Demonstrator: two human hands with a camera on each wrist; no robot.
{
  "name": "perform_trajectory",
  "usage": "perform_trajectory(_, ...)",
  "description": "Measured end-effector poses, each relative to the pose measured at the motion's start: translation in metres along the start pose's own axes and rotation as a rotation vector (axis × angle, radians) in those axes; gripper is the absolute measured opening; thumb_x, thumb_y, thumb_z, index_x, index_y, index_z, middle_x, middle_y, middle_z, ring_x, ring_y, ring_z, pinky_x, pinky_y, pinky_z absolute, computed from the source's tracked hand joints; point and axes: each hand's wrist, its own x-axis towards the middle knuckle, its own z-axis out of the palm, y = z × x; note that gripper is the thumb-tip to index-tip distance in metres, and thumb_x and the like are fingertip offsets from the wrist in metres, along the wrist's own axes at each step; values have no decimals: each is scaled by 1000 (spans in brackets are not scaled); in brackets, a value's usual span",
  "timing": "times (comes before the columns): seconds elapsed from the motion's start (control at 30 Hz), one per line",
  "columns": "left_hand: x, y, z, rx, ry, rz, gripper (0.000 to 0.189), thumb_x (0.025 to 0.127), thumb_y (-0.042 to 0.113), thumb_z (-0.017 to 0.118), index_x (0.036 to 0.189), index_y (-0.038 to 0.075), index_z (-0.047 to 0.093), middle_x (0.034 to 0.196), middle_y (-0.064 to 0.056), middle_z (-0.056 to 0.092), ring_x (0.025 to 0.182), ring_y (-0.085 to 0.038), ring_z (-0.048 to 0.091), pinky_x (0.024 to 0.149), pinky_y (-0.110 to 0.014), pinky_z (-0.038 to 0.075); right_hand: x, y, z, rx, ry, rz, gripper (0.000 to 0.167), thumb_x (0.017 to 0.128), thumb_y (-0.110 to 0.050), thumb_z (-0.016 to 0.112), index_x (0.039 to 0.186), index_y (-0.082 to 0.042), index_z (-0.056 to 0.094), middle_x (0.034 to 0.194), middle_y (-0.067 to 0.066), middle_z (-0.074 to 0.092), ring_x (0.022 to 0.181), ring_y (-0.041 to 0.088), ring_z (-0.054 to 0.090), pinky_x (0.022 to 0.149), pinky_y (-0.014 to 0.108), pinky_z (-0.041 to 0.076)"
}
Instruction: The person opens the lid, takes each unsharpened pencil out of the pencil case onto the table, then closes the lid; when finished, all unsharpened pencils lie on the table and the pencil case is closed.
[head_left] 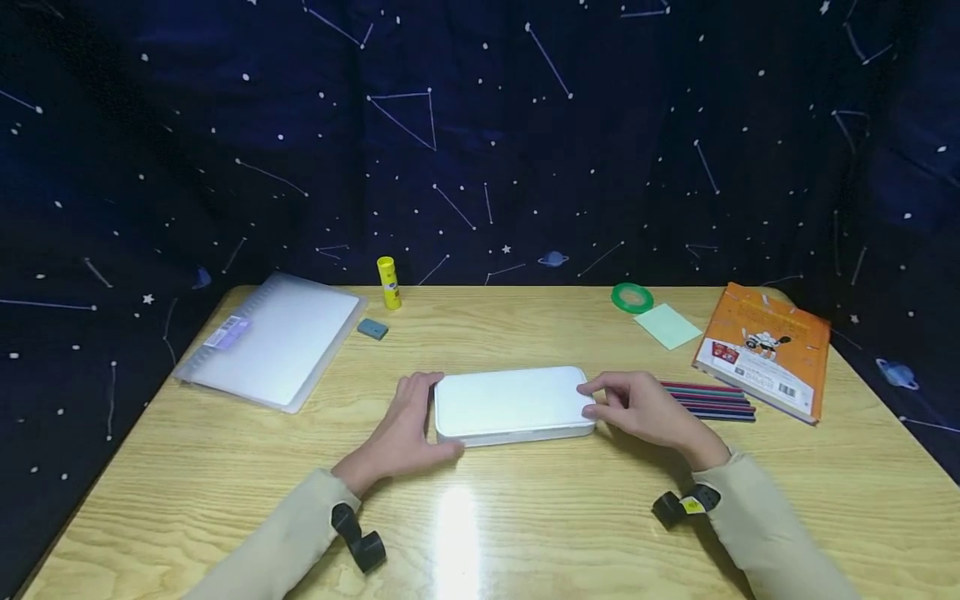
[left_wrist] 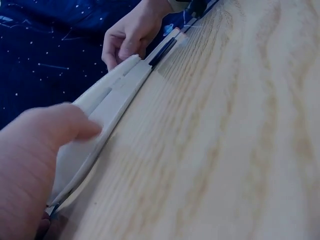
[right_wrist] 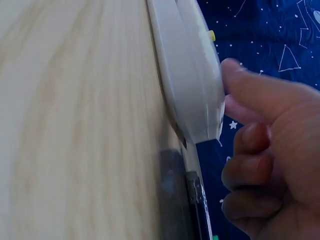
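Note:
A flat white pencil case point(head_left: 513, 404) lies in the middle of the table, its lid down on its base in the head view. My left hand point(head_left: 408, 433) holds the left end, thumb along the front side and fingers round the far side. At the opposite end my right hand point(head_left: 637, 408) has thumb and index finger on the edge of the lid. The right wrist view shows those fingertips at the rim of the case point(right_wrist: 190, 75), with the other fingers of the right hand point(right_wrist: 270, 150) curled in below them.
Several coloured pencils point(head_left: 712, 401) lie beyond my right hand, near an orange book point(head_left: 765, 350). Behind are pale green sticky notes point(head_left: 667, 326) and a green tape roll point(head_left: 632, 297). At left are a clear folder point(head_left: 281, 342), a grey eraser point(head_left: 372, 329) and an upright yellow glue stick point(head_left: 389, 283).

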Motion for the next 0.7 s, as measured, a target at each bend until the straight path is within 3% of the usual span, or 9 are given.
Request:
perform_trajectory(0.13, 2, -2, -1, -49, -8, 28, 90, 72, 46, 76, 140, 2, 37, 126, -11, 48, 112, -23, 37, 95, -41, 39, 1, 0, 2, -31, 8, -10, 22, 83, -18, 74, 103, -9, 72, 60, -9, 37, 53, 1, 34, 51, 21, 31)
perform_trajectory(0.27, 5, -4, -2, -119, 11, 14, 71, 82, 37, 71, 136, 2, 42, 123, -12, 50, 109, -22, 37, 90, -38, 37, 1, 0, 3, -19, 3, 2, 23, 84, -20, 74, 104, -9, 71, 59, -9, 35, 53, 2, 32, 51, 22, 30)
perform_trajectory(0.47, 8, -2, -1, -159, 10, -49, 73, 78, 36, 77, 134, 1, 45, 123, -10, 51, 110, -22, 36, 92, -37, 37, 2, 0, 4, -28, 6, 10, 22, 84, -19, 74, 103, -9, 71, 59, -9, 34, 52, 2, 31, 51, 21, 28)
perform_trajectory(0.7, 6, -2, -3, -151, 2, -65, 75, 79, 35, 77, 136, 0, 44, 128, -13, 49, 113, -24, 36, 97, -43, 38, 4, -3, 5, -44, -3, 17, 22, 84, -19, 74, 104, -10, 70, 59, -8, 35, 53, 3, 32, 51, 22, 29)
